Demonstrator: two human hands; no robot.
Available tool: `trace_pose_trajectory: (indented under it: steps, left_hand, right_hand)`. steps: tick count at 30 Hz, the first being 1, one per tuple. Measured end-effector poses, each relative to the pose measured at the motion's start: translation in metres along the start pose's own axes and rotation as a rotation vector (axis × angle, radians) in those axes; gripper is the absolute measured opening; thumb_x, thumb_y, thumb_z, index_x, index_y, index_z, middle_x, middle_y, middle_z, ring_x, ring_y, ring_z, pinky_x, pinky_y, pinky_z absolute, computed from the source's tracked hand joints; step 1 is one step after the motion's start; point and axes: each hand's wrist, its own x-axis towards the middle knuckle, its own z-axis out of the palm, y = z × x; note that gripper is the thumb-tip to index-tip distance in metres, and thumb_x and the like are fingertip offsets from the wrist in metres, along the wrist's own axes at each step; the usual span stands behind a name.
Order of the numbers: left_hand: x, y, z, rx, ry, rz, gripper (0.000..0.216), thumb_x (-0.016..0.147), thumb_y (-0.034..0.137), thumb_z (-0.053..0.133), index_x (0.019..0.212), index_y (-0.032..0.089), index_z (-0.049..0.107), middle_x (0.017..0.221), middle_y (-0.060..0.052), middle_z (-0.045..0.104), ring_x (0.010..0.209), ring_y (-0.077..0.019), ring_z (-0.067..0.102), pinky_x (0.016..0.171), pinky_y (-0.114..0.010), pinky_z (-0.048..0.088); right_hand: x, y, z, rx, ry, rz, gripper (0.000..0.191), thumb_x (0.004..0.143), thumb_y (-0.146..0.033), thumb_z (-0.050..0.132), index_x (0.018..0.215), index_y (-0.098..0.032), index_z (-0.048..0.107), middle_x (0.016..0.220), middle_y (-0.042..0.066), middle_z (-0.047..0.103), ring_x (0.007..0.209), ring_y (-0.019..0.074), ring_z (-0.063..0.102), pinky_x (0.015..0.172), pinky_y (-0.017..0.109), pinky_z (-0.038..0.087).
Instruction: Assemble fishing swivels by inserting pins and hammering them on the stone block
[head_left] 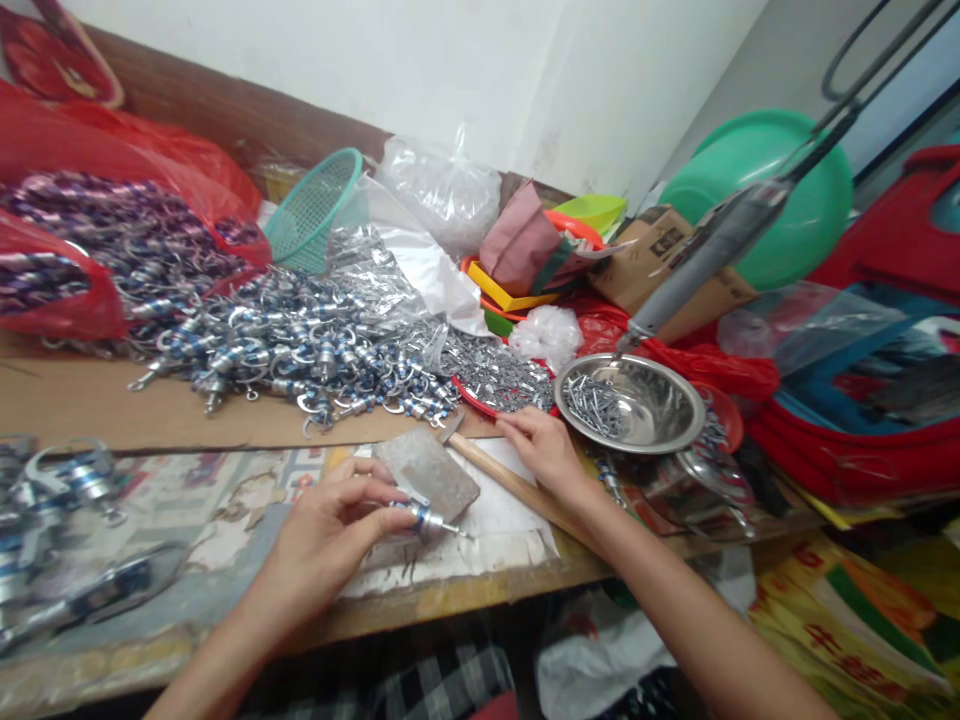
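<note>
My left hand (334, 535) is closed around a small silver and blue metal fitting (424, 517) with a thin pin sticking out to the right, held just in front of a flat grey stone block (427, 468). My right hand (541, 447) reaches to the edge of a red tray (471, 398) of small silver metal pieces, fingers curled and pinching at them; what they hold is too small to make out. A hammer with a wooden handle (517, 487) lies under my right wrist. A steel bowl (660, 415) with pins inside sits right of that hand.
A big heap of silver and blue fittings (300, 350) covers the cardboard behind. Red plastic bags (67, 230) with more parts lie at the left, a green basket (315, 205) behind, a green basin (780, 190) and red containers at the right. More fittings (60, 490) lie near left.
</note>
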Motion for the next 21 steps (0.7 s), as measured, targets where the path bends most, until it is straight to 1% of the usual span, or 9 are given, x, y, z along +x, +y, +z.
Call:
trace_pose_trajectory:
  steps: [1, 3, 5, 7, 10, 12, 14, 17, 21]
  left_hand:
    - [0.000, -0.001, 0.000, 0.015, 0.010, 0.031, 0.004, 0.060, 0.026, 0.070, 0.058, 0.023, 0.072, 0.077, -0.004, 0.064, 0.074, -0.0202, 0.060, 0.067, -0.028, 0.047]
    - [0.001, -0.001, 0.001, 0.040, 0.006, 0.056, 0.004, 0.061, 0.026, 0.070, 0.059, 0.023, 0.072, 0.072, -0.003, 0.063, 0.070, -0.0194, 0.060, 0.063, -0.027, 0.046]
    - [0.001, 0.000, 0.000, 0.064, -0.022, 0.046, 0.003, 0.062, 0.025, 0.070, 0.062, 0.023, 0.073, 0.068, -0.003, 0.065, 0.067, -0.0194, 0.060, 0.063, -0.028, 0.045]
    - [-0.001, 0.000, -0.001, 0.074, -0.050, 0.032, 0.005, 0.064, 0.024, 0.069, 0.066, 0.022, 0.074, 0.068, -0.003, 0.066, 0.068, -0.0200, 0.061, 0.064, -0.029, 0.045]
    - [-0.003, -0.001, -0.003, 0.077, -0.086, 0.029, 0.009, 0.067, 0.025, 0.067, 0.071, 0.024, 0.075, 0.072, -0.004, 0.068, 0.071, -0.0208, 0.062, 0.067, -0.029, 0.045]
    - [-0.003, -0.001, -0.004, 0.070, -0.100, 0.032, 0.010, 0.068, 0.026, 0.066, 0.072, 0.025, 0.075, 0.074, -0.003, 0.069, 0.074, -0.0210, 0.062, 0.069, -0.029, 0.045]
    - [-0.003, -0.001, -0.004, 0.066, -0.107, 0.036, 0.010, 0.069, 0.026, 0.065, 0.073, 0.025, 0.075, 0.075, -0.003, 0.069, 0.075, -0.0210, 0.062, 0.070, -0.029, 0.044]
    - [-0.002, 0.001, -0.003, 0.076, -0.114, 0.037, 0.010, 0.069, 0.026, 0.065, 0.072, 0.023, 0.074, 0.073, -0.004, 0.068, 0.074, -0.0209, 0.062, 0.069, -0.029, 0.044]
    - [-0.002, 0.003, -0.001, 0.094, -0.115, 0.035, 0.011, 0.070, 0.025, 0.064, 0.071, 0.022, 0.074, 0.072, -0.004, 0.068, 0.071, -0.0204, 0.062, 0.067, -0.028, 0.044]
  right_hand:
    - [0.014, 0.002, -0.001, -0.045, 0.028, 0.038, 0.029, 0.091, -0.024, 0.039, 0.103, -0.019, 0.065, 0.102, 0.009, 0.065, 0.097, 0.0187, 0.058, 0.084, 0.029, 0.043]
    - [0.040, 0.007, -0.002, -0.114, 0.029, 0.106, 0.022, 0.088, -0.019, 0.046, 0.099, -0.014, 0.065, 0.103, 0.014, 0.062, 0.100, 0.0226, 0.056, 0.086, 0.033, 0.041]
    - [0.060, 0.012, -0.001, -0.176, -0.006, 0.147, 0.018, 0.084, -0.021, 0.054, 0.099, -0.013, 0.062, 0.103, 0.013, 0.060, 0.096, 0.0221, 0.057, 0.083, 0.036, 0.044]
    - [0.071, 0.016, 0.001, -0.217, -0.031, 0.151, 0.021, 0.085, -0.026, 0.055, 0.102, -0.015, 0.058, 0.106, 0.009, 0.058, 0.094, 0.0196, 0.057, 0.080, 0.036, 0.047]
    - [0.072, 0.019, 0.002, -0.242, -0.015, 0.110, 0.017, 0.083, -0.016, 0.053, 0.098, -0.017, 0.061, 0.105, 0.008, 0.058, 0.096, 0.0198, 0.056, 0.081, 0.032, 0.045]
    - [0.066, 0.023, 0.002, -0.243, 0.030, 0.084, 0.026, 0.082, -0.006, 0.047, 0.100, -0.017, 0.061, 0.106, 0.010, 0.057, 0.100, 0.0206, 0.055, 0.083, 0.028, 0.041]
    - [0.061, 0.027, 0.002, -0.241, 0.070, 0.073, 0.033, 0.083, -0.004, 0.040, 0.109, -0.017, 0.056, 0.109, 0.010, 0.056, 0.102, 0.0194, 0.053, 0.084, 0.027, 0.040]
    - [0.057, 0.034, 0.004, -0.243, 0.072, 0.078, 0.030, 0.085, -0.010, 0.041, 0.110, -0.015, 0.057, 0.105, 0.010, 0.059, 0.099, 0.0183, 0.054, 0.083, 0.026, 0.039]
    - [0.061, 0.038, 0.009, -0.253, 0.023, 0.089, 0.022, 0.084, -0.026, 0.051, 0.098, -0.018, 0.066, 0.098, 0.008, 0.063, 0.093, 0.0184, 0.057, 0.079, 0.025, 0.040]
